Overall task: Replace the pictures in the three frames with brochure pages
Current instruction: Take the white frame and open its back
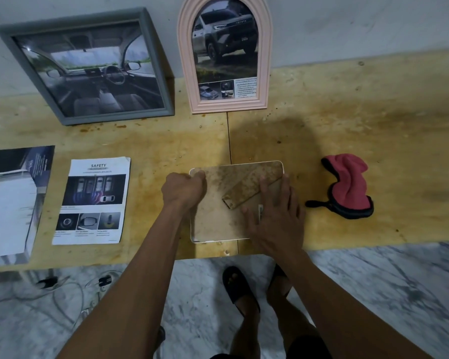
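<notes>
A white-rimmed frame (213, 218) lies face down on the yellow counter (347, 130), its brown backing board up and its fold-out stand (246, 194) angled across the back. The left hand (183, 189) is at the frame's 10 o'clock corner, its fingers curled round the rim there and gripping it. The right hand (275, 216) lies flat over the frame's 4 o'clock part, fingers straight and spread, pressing on the backing beside the stand; a small barcode label shows between two of them.

At 12 o'clock from this frame a pink arched frame (226, 55) leans against the wall, showing a truck picture. At 10 o'clock a grey square frame (88, 68) leans tilted, showing a car interior. At 9 o'clock, well apart from the left hand, a brochure page (92, 200) headed SAFETY lies flat, and further the same way lies a darker brochure (11, 200). At 3 o'clock, near the right hand but not touching, is a crumpled pink cloth (347, 185).
</notes>
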`<act>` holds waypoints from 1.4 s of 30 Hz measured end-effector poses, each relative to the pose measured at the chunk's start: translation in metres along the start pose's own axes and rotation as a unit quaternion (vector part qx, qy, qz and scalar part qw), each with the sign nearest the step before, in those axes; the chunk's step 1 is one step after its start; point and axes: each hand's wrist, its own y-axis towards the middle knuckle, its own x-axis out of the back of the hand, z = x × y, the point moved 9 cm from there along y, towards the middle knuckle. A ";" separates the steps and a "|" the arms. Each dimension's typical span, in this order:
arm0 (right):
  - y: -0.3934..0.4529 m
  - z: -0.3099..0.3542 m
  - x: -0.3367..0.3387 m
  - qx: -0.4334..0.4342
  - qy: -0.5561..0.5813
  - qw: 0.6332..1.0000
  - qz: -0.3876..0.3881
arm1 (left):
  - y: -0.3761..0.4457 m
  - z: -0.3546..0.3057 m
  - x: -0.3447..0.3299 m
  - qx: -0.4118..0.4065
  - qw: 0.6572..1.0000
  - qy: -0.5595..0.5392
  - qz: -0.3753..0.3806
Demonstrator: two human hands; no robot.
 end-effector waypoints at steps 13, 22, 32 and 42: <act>-0.001 0.002 0.002 -0.003 0.003 1.000 0.016 | -0.034 0.032 0.004 -0.016 0.999 0.034 0.032; 0.000 0.003 0.001 -0.004 -0.004 1.000 0.025 | -0.039 0.027 0.007 0.001 0.993 0.115 0.026; 0.000 0.004 -0.001 0.004 -0.007 0.999 0.040 | -0.053 0.028 0.006 0.062 0.993 0.095 0.010; 0.001 0.005 0.002 0.016 0.022 0.998 0.048 | -0.034 0.032 0.008 0.027 0.996 0.070 0.046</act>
